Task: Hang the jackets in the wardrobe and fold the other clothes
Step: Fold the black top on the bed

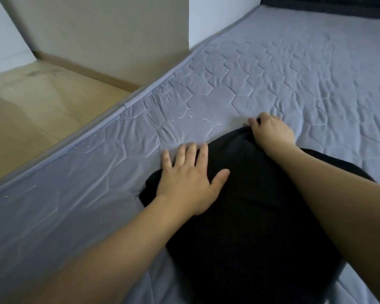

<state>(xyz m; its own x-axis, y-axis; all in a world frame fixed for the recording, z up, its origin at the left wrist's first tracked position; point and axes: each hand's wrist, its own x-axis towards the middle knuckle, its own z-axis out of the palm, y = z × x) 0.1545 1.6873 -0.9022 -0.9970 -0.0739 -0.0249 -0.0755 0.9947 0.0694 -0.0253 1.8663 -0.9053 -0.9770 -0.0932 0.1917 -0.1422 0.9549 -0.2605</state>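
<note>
Black garment spread over the near part of a bare grey quilted mattress, dark cloth bunched into a rounded heap with no clear sleeves or collar visible, kind of clothing impossible to tell; left hand laid flat on the garment's left edge, fingers straight and slightly spread, tips reaching past the cloth onto the mattress, thumb angled out to the right over the black fabric; right hand at the garment's far edge, fingers curled down and pinching a fold of the cloth there, knuckles uppermost, forearm crossing above the dark heap from the lower right; both forearms bare; a few loose pale threads lying on the mattress just beyond the left hand; piped mattress seam running diagonally from lower left to upper right; wooden floor to the left of the bed, below the mattress edge; beige wall panel rising behind the floor, with a white wall section beside it at the bed's far side; dark strip along the mattress's far end, too dim to identify
</note>
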